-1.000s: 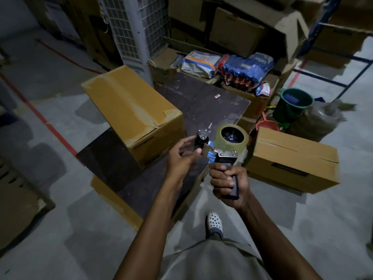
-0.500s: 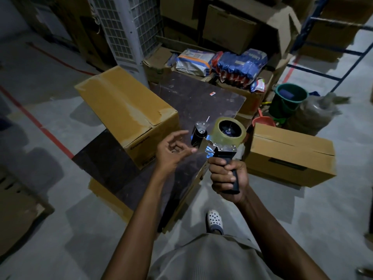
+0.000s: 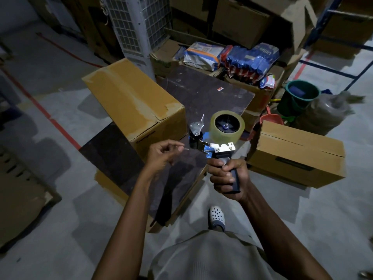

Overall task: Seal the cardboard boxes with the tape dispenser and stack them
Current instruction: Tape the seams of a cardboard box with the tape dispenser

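Note:
My right hand grips the dark handle of a tape dispenser, held upright with its clear tape roll on top. My left hand pinches the loose end of the clear tape just left of the dispenser's roller. A long yellow-brown cardboard box lies closed on a dark board behind my left hand, tape along its top seam. A second, smaller cardboard box sits on the floor to the right of the dispenser.
A white cooler unit stands behind the long box. Bagged goods lie on cartons at the back. A green bucket and a filled plastic bag stand at the right. My white shoe is below.
My left hand has drawn away from the dispenser's roller to the left, pulling out a short length of tape. The dispenser has stayed in my right hand.

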A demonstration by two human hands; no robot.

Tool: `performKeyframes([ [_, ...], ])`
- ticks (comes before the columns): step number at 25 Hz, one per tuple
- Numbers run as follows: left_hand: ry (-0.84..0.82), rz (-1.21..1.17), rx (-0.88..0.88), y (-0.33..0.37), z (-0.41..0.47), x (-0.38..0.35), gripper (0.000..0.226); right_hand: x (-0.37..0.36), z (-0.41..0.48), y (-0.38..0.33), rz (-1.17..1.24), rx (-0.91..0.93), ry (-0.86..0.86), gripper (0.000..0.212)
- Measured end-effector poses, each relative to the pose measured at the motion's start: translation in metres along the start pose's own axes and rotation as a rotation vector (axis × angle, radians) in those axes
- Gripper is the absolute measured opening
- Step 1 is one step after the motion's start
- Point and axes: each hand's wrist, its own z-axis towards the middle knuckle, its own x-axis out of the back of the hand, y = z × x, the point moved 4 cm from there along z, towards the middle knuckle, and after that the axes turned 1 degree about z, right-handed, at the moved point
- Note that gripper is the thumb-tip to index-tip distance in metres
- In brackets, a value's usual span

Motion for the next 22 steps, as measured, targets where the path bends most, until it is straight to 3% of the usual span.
performKeyframes([
  [4, -0.186, -0.062, 0.254, -0.006, -0.006, 0.006, 0.029, 0.009, 0.000, -0.003, -0.121, -0.108, -0.002, 0.016],
  [9, -0.244, -0.242, 0.478, -0.006, -0.006, 0.012, 0.021, 0.014, 0.003, -0.012, -0.261, -0.235, -0.012, 0.017],
  [11, -0.268, -0.361, 0.600, -0.004, -0.005, 0.013, 0.029, 0.017, 0.003, -0.019, -0.314, -0.277, -0.015, 0.018],
  [14, -0.183, -0.381, 0.716, 0.003, 0.005, 0.008, 0.034, 0.021, 0.003, -0.036, -0.418, -0.380, -0.017, 0.022],
  [16, -0.120, -0.358, 0.745, 0.006, 0.016, 0.006, 0.026, 0.018, 0.004, -0.050, -0.558, -0.446, -0.010, 0.021],
  [22, 0.025, -0.516, 0.749, 0.004, 0.038, -0.001, 0.023, 0.004, 0.016, -0.103, -0.952, -0.360, -0.025, 0.020],
])
